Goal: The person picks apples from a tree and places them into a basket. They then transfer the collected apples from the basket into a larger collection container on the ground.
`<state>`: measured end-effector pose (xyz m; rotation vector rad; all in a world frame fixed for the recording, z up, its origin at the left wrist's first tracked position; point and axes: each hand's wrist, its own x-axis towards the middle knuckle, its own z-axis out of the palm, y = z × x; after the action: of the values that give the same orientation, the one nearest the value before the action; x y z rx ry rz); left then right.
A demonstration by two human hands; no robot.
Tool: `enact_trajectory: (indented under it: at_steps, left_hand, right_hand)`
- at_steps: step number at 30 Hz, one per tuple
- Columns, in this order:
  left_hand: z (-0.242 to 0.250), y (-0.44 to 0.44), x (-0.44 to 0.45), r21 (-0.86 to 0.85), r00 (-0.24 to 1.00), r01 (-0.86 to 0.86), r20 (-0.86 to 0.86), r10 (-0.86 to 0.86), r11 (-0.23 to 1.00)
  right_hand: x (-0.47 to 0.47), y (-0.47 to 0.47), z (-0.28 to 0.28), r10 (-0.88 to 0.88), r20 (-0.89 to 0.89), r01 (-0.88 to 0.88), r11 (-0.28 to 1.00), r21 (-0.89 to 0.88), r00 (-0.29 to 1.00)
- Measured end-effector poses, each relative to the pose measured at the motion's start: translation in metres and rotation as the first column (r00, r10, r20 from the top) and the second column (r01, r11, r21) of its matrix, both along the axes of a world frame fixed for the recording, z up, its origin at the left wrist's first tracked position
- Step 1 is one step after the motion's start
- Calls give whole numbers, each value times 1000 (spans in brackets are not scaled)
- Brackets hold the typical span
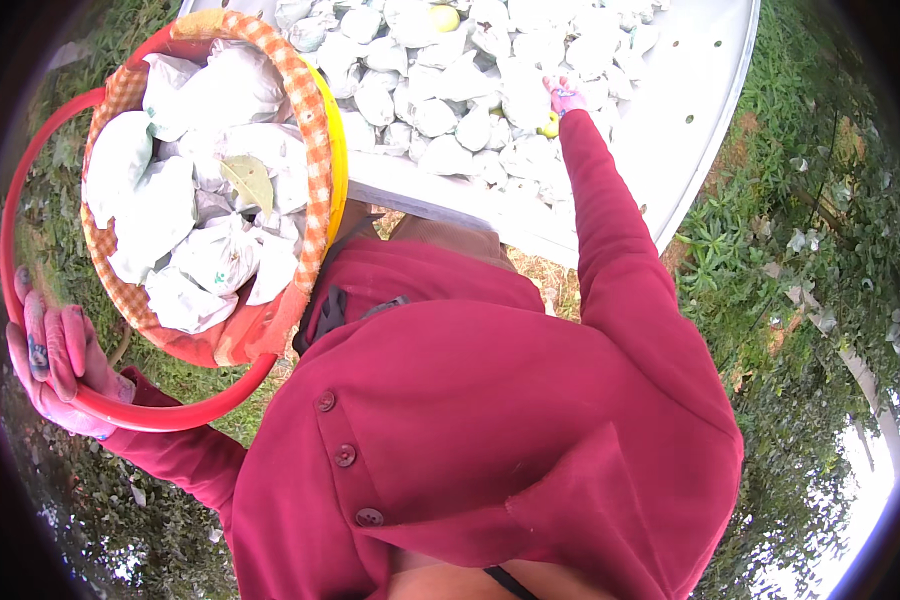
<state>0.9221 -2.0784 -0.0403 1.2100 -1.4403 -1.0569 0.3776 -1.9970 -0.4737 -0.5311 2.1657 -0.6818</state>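
My left hand (67, 360), in a pink glove, is closed around the red handle (165, 418) of a round basket. Orange-and-white checked cloth lines the basket (316, 161), and white-bagged fruits (157, 206) fill it. A dry leaf (249, 184) lies on these bags. Across from the basket, my right hand (565, 96), also gloved, reaches onto a heap of white-bagged fruits (435, 116). Its fingers look curled, but whether they grip a bag is too small to tell. By that wrist a bare yellow-green fruit (549, 126) shows among the bags.
The heap rests on a white, raised-edge tray-like surface (682, 112) with small holes. Another bare yellow fruit (444, 18) sits at the far side. Green plants (780, 247) grow along the right, and grass and foliage (60, 480) lie at the left.
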Motion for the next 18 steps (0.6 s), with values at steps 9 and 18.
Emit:
enact_trajectory:
  at_steps: [9, 18]
  left_hand:
    - [11, -1, -25, 259, 875, 44, -477, 88, 965]
    - [10, -11, -36, 104, 651, 361, -740, -171, 927]
  right_hand:
    - [1, -10, -38, -171, 211, 184, 982, -43, 962]
    - [176, -142, 318, 659, -265, -551, 270, -790, 704]
